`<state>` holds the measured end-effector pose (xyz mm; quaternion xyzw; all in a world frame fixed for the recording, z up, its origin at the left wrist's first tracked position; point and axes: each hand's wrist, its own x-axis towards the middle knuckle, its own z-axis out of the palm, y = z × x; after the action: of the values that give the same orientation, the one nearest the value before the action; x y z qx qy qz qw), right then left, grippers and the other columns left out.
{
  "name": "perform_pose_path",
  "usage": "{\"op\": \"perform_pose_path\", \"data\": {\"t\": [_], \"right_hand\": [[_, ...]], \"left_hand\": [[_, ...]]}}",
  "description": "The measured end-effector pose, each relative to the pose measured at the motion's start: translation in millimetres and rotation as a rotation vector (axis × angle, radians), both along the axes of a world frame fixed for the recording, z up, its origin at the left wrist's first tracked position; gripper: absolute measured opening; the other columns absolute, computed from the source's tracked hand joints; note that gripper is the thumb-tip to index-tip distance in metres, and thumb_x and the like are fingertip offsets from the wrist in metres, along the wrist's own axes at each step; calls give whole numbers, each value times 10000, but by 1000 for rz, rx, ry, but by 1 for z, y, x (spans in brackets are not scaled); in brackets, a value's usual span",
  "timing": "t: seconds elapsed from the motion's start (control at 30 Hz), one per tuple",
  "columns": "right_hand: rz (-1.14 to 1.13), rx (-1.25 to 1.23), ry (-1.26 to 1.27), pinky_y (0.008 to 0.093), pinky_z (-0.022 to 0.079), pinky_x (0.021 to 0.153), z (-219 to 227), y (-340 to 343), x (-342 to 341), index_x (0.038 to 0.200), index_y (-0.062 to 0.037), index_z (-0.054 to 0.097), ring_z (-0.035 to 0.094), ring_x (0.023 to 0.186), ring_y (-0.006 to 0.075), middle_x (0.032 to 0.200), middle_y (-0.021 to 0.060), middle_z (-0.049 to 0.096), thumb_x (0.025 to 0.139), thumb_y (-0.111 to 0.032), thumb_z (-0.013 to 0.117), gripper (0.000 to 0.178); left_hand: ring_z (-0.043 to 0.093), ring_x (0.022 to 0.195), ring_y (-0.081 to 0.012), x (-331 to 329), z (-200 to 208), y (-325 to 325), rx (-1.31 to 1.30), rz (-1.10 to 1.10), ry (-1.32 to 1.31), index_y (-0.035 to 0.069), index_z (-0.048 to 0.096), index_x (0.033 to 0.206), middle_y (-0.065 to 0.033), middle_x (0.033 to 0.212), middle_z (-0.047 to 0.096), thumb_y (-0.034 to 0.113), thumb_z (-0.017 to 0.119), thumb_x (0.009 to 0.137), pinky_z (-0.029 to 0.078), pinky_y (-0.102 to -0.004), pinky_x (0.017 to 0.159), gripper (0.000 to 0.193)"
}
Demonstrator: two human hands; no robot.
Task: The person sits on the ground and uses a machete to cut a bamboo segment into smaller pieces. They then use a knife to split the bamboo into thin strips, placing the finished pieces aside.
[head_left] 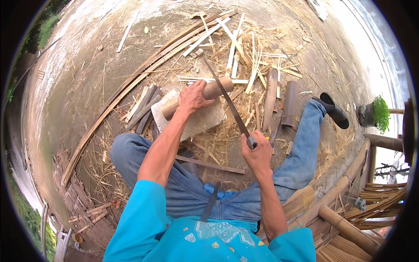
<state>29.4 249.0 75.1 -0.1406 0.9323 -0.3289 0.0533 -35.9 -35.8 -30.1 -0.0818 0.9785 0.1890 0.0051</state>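
We are holding a round, bamboo-like piece (211, 91) slantwise on a pale stone block (205, 124), its right end jutting past the block. Our left hand (191, 98) is pressing over it, the grip partly spread and curving around its top. Our right hand (256, 150) is closing its grip fully around the handle of a long blade (236, 112), which is crossing the piece near its right end; we cannot tell whether the edge is touching. We are seemingly at the cutting step, lining up the blade. The next move is probably calling for a firm left hold, fingers clear, and a controlled stroke.
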Motion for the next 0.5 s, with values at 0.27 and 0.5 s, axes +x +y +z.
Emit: {"op": "perform_pose_path", "data": {"t": [0.27, 0.5], "right_hand": [[-45, -168, 46, 375, 508, 690, 5, 2, 6, 1073, -64, 756, 662, 747, 259, 874, 105, 667, 926, -235, 758, 225], [-81, -206, 132, 348, 492, 630, -15, 1, 25, 1283, -167, 734, 614, 689, 189, 853, 54, 619, 921, -206, 752, 365]], "left_hand": [[688, 1004, -295, 2, -4, 2, -55, -13, -42, 115, 593, 1312, -76, 1181, 668, 644, 808, 742, 563, -420, 795, 807], [629, 1082, -335, -4, -24, 25, -72, 188, -97, 102, 567, 1282, -104, 1208, 630, 524, 904, 673, 419, -538, 923, 814]]}}
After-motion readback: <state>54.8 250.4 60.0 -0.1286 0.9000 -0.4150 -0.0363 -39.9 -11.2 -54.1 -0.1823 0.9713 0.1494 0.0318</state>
